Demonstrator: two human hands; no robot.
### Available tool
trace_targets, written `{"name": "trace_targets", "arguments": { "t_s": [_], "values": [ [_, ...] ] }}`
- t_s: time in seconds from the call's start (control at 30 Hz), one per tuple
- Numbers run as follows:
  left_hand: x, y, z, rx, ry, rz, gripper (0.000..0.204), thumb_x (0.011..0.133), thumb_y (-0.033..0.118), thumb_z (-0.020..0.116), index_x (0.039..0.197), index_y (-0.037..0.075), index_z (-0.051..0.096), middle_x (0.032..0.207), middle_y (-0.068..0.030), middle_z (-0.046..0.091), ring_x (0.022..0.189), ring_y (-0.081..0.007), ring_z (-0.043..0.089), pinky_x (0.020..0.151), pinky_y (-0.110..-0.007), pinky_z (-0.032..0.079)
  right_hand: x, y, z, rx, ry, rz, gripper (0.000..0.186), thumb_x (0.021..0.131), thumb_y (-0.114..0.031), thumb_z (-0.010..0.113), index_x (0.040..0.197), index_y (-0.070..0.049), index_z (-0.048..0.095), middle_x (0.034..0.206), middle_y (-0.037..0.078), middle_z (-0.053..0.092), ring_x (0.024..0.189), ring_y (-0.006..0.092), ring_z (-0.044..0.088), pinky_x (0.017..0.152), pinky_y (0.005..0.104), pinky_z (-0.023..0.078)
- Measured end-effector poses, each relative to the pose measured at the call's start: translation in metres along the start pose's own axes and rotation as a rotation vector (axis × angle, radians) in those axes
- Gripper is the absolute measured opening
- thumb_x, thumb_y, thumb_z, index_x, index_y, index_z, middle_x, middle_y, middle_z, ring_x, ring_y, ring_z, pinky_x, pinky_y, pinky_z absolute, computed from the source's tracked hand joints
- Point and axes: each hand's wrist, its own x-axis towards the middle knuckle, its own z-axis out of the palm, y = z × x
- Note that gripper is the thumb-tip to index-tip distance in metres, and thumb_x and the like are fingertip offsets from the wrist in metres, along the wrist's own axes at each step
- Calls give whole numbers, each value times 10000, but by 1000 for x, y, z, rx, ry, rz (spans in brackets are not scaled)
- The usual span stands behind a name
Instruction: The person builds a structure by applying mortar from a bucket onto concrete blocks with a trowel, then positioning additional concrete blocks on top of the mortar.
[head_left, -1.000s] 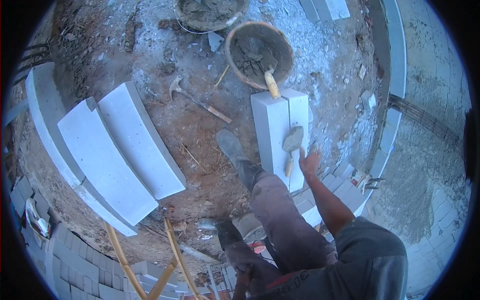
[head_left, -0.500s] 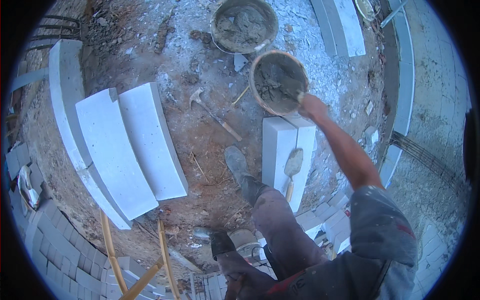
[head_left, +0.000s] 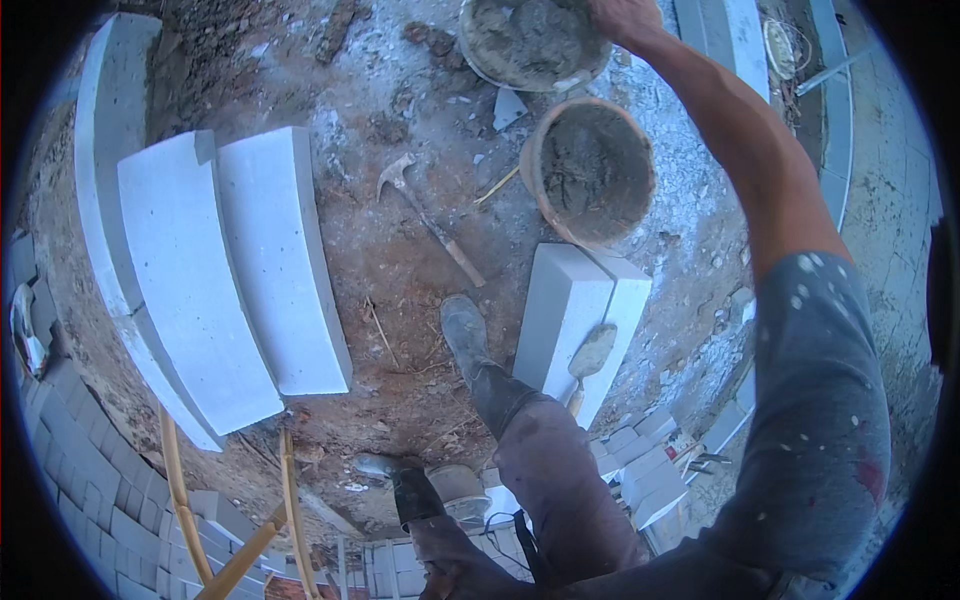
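My right hand [head_left: 628,20] is stretched far forward to the right rim of the far bucket [head_left: 478,72]. Its fingers look curled, but the picture's upper edge cuts them off, so what they hold cannot be made out. Grey mortar [head_left: 540,40] fills much of that bucket. Closer to me stands a second bucket [head_left: 540,165], also with mortar inside. A trowel [head_left: 594,350] lies on two pale blocks [head_left: 560,305] standing side by side just before it. At the lower edge my left hand [head_left: 437,582] shows only dimly by my leg, its fingers unclear.
A claw hammer [head_left: 425,215] rests on the dirt ahead of my boot [head_left: 463,322]. Long pale blocks [head_left: 200,280] lie on the left, beside a low block wall [head_left: 108,200]. Wooden poles [head_left: 290,510] rise at lower left. Stacked grey blocks [head_left: 650,480] are at lower right.
My right hand has left the near bucket and reached forward to the far one. The near bucket's mortar is now uncovered. The view has shifted slightly.
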Motion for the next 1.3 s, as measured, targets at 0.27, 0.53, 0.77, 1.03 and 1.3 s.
{"name": "trace_targets", "arguments": {
  "t_s": [0.27, 0.53, 0.77, 1.03, 1.3],
  "values": [
    [8, 2, 8, -43, -32, -13, 1451, 651, 767, 745, 1552, -48, -50, 1569, -381, 135, 1447, -474, 275, 1175, -417, 311, -25, -47, -31, 123, -519, 379, 285, 831, -223, 610, 1036, -68, 735, 1059, 164, 731, 991, 367, 701, 858, 441, 573],
    [14, -11, 9, -48, -21, 14, 1461, 647, 777, 740, 1549, -50, -57, 1581, -372, 113, 1458, -470, 259, 1181, -415, 305, -30, -54, 12, 338, -506, 314, 361, 825, -292, 645, 1040, -7, 697, 1034, 239, 708, 969, 410, 688, 819, 459, 554],
    [21, -14, -1, 45, 11, -55, 1515, 643, 792, 733, 1524, -40, -176, 1577, -366, 152, 1458, -441, 280, 1177, -409, 313, -58, -21, 57, 950, -178, -34, 459, 854, -422, 706, 902, 34, 683, 842, 192, 700, 782, 318, 673, 721, 433, 532],
    [5, -10, -4, -73, 57, 23, 1427, 687, 703, 753, 1531, -48, -119, 1569, -347, 205, 1444, -421, 314, 1169, -409, 324, -109, -64, 8, 1231, -319, 768, 407, 908, -461, 707, 808, -69, 659, 618, 19, 596, 473, 113, 525, 431, 300, 390],
    [-19, -23, 6, -417, 225, 173, 1313, 743, 599, 773, 1547, -61, -29, 1564, -324, 250, 1429, -403, 345, 1162, -409, 332, -140, -84, -64, 1639, -14, 692, 317, 953, -366, 670, 886, -56, 664, 654, 18, 598, 492, 108, 529, 446, 267, 397]
  ]
}}
